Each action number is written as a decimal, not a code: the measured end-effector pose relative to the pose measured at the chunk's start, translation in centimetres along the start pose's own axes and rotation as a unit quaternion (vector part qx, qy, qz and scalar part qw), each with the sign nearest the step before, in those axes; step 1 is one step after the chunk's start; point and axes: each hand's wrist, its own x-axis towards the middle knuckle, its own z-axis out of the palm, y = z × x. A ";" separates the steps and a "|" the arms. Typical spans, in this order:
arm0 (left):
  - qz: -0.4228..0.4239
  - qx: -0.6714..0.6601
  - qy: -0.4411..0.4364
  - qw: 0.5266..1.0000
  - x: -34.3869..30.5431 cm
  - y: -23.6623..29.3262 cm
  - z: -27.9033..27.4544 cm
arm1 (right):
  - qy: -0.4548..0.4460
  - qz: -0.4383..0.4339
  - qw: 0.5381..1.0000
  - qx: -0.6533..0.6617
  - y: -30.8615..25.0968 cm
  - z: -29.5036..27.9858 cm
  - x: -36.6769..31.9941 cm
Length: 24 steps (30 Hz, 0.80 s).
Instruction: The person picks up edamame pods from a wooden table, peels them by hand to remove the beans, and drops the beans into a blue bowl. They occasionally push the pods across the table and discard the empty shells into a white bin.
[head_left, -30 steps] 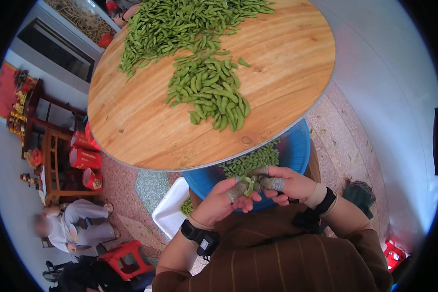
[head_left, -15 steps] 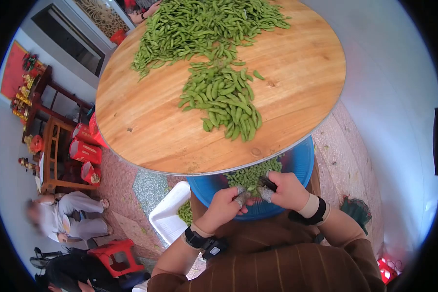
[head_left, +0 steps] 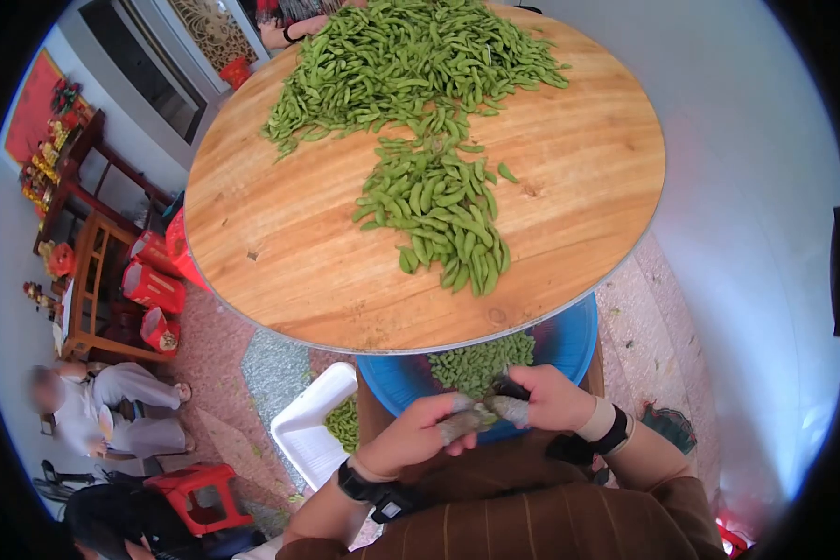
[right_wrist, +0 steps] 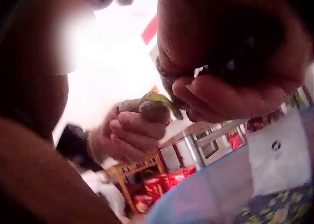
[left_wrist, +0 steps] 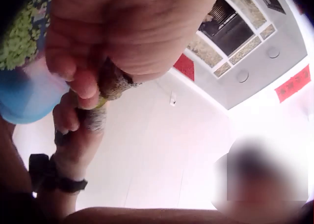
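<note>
Both hands meet over the near side of a blue basin (head_left: 383,385) that holds shelled green beans (head_left: 481,362). The left hand (head_left: 422,431), grey coverings on its thumb and finger, pinches a green pod (right_wrist: 167,102), seen in the right wrist view. Close against it, the right hand (head_left: 553,399) has its covered thumb and fingers curled at the pod's other end. In the left wrist view, a bit of green shows between the left hand (left_wrist: 117,37) and the right hand (left_wrist: 76,131).
A round wooden table (head_left: 280,252) bears a large heap of pods (head_left: 401,65) and a smaller one (head_left: 439,210). At the left are a white tray (head_left: 313,446), a red stool (head_left: 201,495), red containers (head_left: 152,286) and a seated person (head_left: 126,401). Another person's arm rests at the table's far edge.
The hands have moved slightly lower in the head view and closer together than half a second ago. The table and basin appear shifted downward as the head view moved.
</note>
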 end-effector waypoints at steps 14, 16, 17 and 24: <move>-0.027 0.545 0.275 0.792 -8.1 -2.5 -4.8 | 0.399 -0.212 0.794 -0.407 -8.8 -1.7 6.8; 0.079 0.409 0.273 0.867 -5.8 -0.5 -3.3 | 0.396 -0.226 0.796 -0.399 -8.4 -1.9 7.3; 0.118 0.369 0.250 0.887 -4.7 0.6 -2.7 | 0.390 -0.237 0.800 -0.389 -8.3 -2.0 7.4; 0.069 -0.202 0.077 0.974 2.5 3.8 -0.3 | 0.205 -0.120 0.967 0.086 -7.1 0.4 2.1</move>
